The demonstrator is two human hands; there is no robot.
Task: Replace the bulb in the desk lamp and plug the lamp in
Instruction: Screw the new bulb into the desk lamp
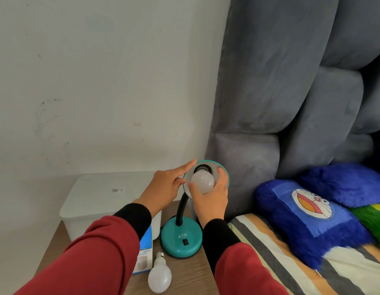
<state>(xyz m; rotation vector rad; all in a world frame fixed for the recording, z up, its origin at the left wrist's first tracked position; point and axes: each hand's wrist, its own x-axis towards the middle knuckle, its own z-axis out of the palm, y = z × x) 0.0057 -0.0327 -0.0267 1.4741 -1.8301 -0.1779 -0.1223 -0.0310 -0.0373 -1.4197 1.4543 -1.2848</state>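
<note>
The desk lamp (182,237) stands on the wooden surface (191,275) beside the bed (291,262), its teal base near the front edge, its black neck bent so the shade (224,173) faces up toward the camera. The left hand (163,189) steadies the shade's rim, thumb on the inner face and forefinger stretched along the outer edge. The right hand (210,199) has its fingers (220,174) wrapped around the round bulb (203,181), whose neck sits at the socket (203,168); whether it is being screwed in or out I cannot tell.

To do this turn well, I judge the left hand should hold the shade firmly so the flexible neck does not twist. The bulb should stay in line with the socket, turned with light fingertip pressure, not squeezed. A second, longer bulb (159,275) lies loose on the surface near the front edge, just beside a blue box (144,255); it looks likely to roll if nudged. No plug or cord is in view.
</note>
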